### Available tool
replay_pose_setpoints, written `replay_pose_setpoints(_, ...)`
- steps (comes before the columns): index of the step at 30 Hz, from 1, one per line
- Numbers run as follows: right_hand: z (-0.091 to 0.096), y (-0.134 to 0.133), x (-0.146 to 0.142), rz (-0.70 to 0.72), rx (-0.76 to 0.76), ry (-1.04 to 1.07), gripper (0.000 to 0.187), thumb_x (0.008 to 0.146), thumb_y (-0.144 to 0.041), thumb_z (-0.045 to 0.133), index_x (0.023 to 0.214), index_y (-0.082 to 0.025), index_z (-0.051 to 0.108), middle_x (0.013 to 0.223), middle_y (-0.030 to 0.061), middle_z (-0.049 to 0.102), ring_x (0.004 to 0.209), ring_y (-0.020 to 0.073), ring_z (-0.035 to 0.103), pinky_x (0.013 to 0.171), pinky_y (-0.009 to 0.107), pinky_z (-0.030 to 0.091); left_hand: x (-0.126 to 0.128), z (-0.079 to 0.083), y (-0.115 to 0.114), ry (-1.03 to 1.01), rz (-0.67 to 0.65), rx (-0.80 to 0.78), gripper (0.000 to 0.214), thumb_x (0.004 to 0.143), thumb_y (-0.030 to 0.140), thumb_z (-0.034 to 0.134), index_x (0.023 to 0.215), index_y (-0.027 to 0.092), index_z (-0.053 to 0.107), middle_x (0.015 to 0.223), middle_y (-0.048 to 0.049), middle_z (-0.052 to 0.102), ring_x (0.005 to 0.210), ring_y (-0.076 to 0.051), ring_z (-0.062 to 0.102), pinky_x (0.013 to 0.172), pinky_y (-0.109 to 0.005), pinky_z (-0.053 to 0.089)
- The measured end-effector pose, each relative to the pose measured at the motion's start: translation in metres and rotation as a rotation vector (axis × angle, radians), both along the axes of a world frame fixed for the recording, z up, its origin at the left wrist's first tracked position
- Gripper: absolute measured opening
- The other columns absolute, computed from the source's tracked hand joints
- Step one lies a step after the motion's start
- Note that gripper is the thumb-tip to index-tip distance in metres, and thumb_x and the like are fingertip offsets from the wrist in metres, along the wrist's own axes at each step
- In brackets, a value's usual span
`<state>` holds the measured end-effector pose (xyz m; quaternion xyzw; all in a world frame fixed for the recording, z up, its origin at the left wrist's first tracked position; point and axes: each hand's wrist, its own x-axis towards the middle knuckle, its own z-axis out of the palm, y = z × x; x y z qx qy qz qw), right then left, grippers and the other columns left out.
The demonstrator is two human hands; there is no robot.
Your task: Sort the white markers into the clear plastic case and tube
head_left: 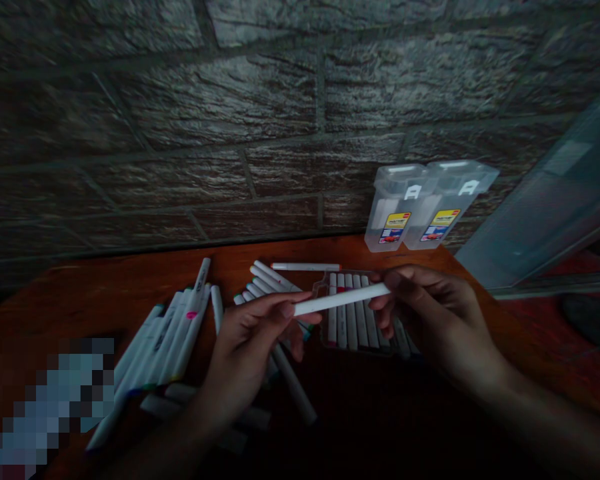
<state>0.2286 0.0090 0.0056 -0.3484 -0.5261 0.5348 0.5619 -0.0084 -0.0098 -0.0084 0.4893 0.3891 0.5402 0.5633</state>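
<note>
A white marker (343,299) is stretched between my two hands, slightly higher at its right end. My left hand (253,337) pinches the left end between thumb and fingers. At the other end, the fingers of my right hand (430,310) close round the tip and hide it. Below and behind this marker lies a clear plastic case (325,337) with several white markers side by side in it, partly covered by my right hand. To the left, a bundle of white markers (173,333) lies on the wooden table (105,273), and a smaller group (267,277) spreads behind my left hand.
Two translucent plastic boxes (393,207) with yellow labels stand upright at the back right, against the stone-block wall (280,93). A single marker with orange ends (306,267) lies near the table's back edge. Loose markers (297,387) lie around my left forearm. The lower left is pixelated.
</note>
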Motion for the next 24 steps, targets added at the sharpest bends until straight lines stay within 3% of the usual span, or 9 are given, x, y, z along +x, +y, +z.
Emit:
replay_pose_setpoints(13, 0.005, -0.007, 0.001, -0.025, 0.165, -0.136, 0.018, 0.098, -0.029, 0.070, 0.084, -0.022, 0.078, 0.066, 0.0007, 0.074, 0.050, 0.0096, 0.066, 0.050, 0.017, 0.054, -0.005, 0.002, -0.001, -0.108, -0.117, -0.101, 0.015, 0.085, 0.031, 0.081, 0.093, 0.019, 0.082, 0.072, -0.0055, 0.080, 0.053, -0.012, 0.065, 0.053, -0.021, 0.053)
replay_pose_setpoints(18, 0.001, -0.003, 0.001, 0.035, 0.033, -0.001, 0.018, 0.096, -0.030, 0.072, 0.082, -0.020, 0.079, 0.068, 0.0016, 0.075, 0.050, 0.0101, 0.067, 0.049, 0.018, 0.056, -0.006, -0.001, -0.002, -0.060, -0.132, -0.066, 0.014, 0.087, 0.032, 0.080, 0.098, 0.022, 0.082, 0.076, -0.0053, 0.082, 0.053, -0.011, 0.067, 0.052, -0.019, 0.053)
replay_pose_setpoints(24, 0.000, 0.006, -0.002, 0.068, -0.173, 0.169, 0.020, 0.087, -0.031, 0.080, 0.074, -0.016, 0.079, 0.062, 0.0024, 0.073, 0.047, 0.0108, 0.066, 0.043, 0.017, 0.057, 0.001, 0.011, -0.004, 0.034, -0.109, 0.033, 0.018, 0.087, 0.022, 0.078, 0.103, 0.028, 0.084, 0.082, -0.0053, 0.084, 0.051, -0.007, 0.065, 0.051, -0.013, 0.052)
